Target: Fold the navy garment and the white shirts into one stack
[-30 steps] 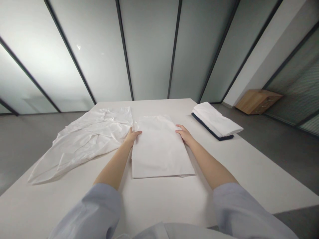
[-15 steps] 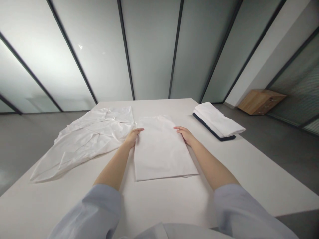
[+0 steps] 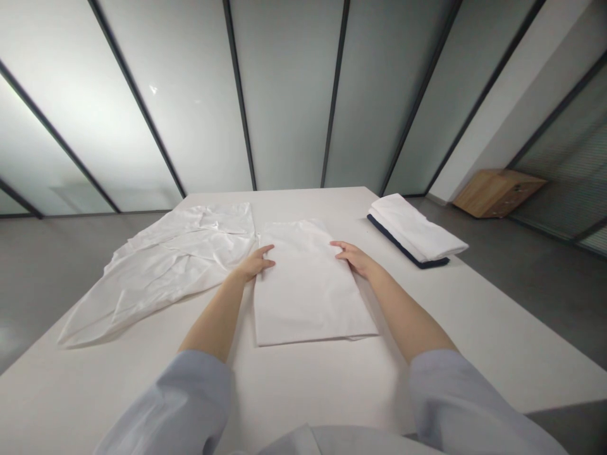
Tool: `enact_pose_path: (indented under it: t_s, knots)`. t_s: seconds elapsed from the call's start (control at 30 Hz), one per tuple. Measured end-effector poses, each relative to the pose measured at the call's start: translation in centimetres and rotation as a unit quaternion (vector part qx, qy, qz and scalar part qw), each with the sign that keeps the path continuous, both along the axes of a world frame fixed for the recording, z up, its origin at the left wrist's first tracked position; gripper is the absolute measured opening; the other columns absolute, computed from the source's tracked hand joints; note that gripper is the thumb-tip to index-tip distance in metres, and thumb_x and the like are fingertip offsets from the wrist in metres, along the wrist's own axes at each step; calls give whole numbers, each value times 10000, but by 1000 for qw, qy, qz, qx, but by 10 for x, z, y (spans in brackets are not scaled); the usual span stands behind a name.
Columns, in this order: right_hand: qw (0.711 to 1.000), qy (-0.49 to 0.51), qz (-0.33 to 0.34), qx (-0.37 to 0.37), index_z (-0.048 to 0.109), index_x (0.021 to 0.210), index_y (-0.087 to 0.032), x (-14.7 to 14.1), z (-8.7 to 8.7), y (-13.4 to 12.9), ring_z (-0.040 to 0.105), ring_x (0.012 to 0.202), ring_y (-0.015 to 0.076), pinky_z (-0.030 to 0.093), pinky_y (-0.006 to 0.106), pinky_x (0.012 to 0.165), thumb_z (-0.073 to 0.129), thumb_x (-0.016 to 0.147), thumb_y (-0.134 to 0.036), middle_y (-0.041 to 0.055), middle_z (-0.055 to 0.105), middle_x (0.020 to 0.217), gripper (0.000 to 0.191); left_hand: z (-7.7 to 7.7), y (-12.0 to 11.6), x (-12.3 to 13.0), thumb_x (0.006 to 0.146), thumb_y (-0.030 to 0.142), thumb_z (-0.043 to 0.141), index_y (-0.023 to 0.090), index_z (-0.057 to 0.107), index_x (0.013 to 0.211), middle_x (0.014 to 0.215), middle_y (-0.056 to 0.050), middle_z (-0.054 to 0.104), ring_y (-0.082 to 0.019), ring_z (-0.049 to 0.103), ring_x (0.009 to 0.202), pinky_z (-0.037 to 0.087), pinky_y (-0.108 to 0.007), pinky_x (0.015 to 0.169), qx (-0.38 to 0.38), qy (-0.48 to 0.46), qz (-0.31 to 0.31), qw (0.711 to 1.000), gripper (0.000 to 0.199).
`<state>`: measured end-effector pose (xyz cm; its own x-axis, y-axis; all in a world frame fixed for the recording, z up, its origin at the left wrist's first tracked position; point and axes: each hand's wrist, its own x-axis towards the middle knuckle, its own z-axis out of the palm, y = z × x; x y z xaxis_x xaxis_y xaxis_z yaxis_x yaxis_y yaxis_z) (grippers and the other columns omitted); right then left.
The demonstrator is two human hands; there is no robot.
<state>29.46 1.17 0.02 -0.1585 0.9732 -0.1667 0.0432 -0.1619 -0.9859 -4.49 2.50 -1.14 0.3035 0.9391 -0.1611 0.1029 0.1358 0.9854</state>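
Note:
A folded white cloth lies flat in front of me, its near edge slightly uneven at the right corner. On its left edge rests my left hand, thumb and fingers apart. My right hand touches the right edge, also with its fingers apart. Close to my left hand, a crumpled white cloth is spread out loosely, with many wrinkles. Farther right, beyond my right hand, folded white cloth is stacked on a dark folded cloth.
All the cloths lie on a white table. Frosted glass panels with dark frames stand behind its far edge. A wooden cabinet is on the floor at the right.
The thumb and fingers of my left hand have spread apart on the cloth's edge. The fingers of my right hand have parted slightly. The folded cloth has barely shifted.

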Motion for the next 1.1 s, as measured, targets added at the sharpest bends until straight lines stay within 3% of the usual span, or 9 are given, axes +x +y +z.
enact_pose_path:
  t_s: [0.2, 0.33, 0.5, 0.6, 0.7, 0.77, 0.8, 0.93, 1.1]
  knots:
    - [999, -28, 21, 24, 611, 1171, -202, 4, 1, 3, 634, 924, 197, 504, 314, 846, 617, 582, -85, 49, 696, 1056, 601, -4, 6, -4, 605, 226, 727, 118, 520, 1320, 837, -26, 648, -145, 601, 716, 475, -259, 665, 49, 78, 6, 996, 752]
    - [992, -106, 10, 75, 639, 1139, -175, 7, -3, 12, 622, 753, 169, 492, 287, 753, 652, 603, -128, 17, 700, 861, 538, 2, 6, -9, 581, 259, 740, 126, 584, 1263, 965, -58, 664, -152, 588, 752, 466, -263, 703, 94, 161, 0, 983, 712]
    - [959, -236, 11, 158, 688, 976, -163, 7, -1, 16, 563, 628, 149, 441, 255, 638, 647, 659, -188, -7, 650, 697, 320, 7, 10, -10, 625, 313, 685, 128, 642, 1183, 887, -49, 685, -194, 601, 758, 477, -300, 719, 133, 255, -34, 957, 589]
    - [930, -293, -5, 222, 691, 884, -195, 8, 4, 16, 566, 684, 171, 444, 272, 669, 639, 677, -205, 11, 651, 748, 214, 10, 12, -8, 665, 325, 643, 163, 722, 993, 949, -81, 695, -269, 595, 978, 460, -377, 879, 215, 311, -26, 926, 374]
    - [896, -332, -37, 292, 678, 811, -215, 7, 8, 14, 573, 875, 217, 452, 317, 778, 660, 651, -207, 49, 648, 909, 161, 16, 8, -6, 639, 330, 692, 208, 740, 872, 1149, -106, 652, -334, 392, 1294, 303, -471, 1073, 324, 372, 35, 869, 268]
    - [885, -334, -47, 320, 665, 810, -221, 6, 13, 12, 551, 979, 232, 439, 332, 827, 657, 641, -199, 58, 637, 1000, 170, 25, 4, -6, 640, 317, 703, 221, 735, 858, 1245, -106, 609, -350, 294, 1366, 224, -504, 1111, 356, 388, 48, 849, 240]
    - [887, -329, -45, 321, 657, 822, -223, 6, 17, 10, 549, 975, 229, 435, 328, 820, 644, 652, -205, 53, 639, 999, 171, 32, 2, -6, 653, 310, 693, 219, 730, 852, 1227, -113, 619, -357, 325, 1351, 225, -507, 1108, 356, 390, 41, 848, 222]
    - [906, -301, -23, 297, 617, 788, -211, 8, 47, -2, 527, 746, 181, 397, 272, 670, 611, 684, -265, 7, 620, 768, 117, 71, -12, -10, 735, 377, 608, 189, 705, 846, 876, -85, 698, -307, 622, 970, 423, -408, 927, 315, 379, -22, 870, 239]
    - [932, -227, -12, 283, 583, 716, -203, 13, 88, -12, 463, 622, 147, 332, 251, 574, 588, 658, -286, -31, 515, 608, 101, 123, -19, -20, 733, 529, 601, 167, 692, 806, 750, -14, 655, -207, 596, 743, 442, -267, 672, 286, 338, -85, 893, 380]
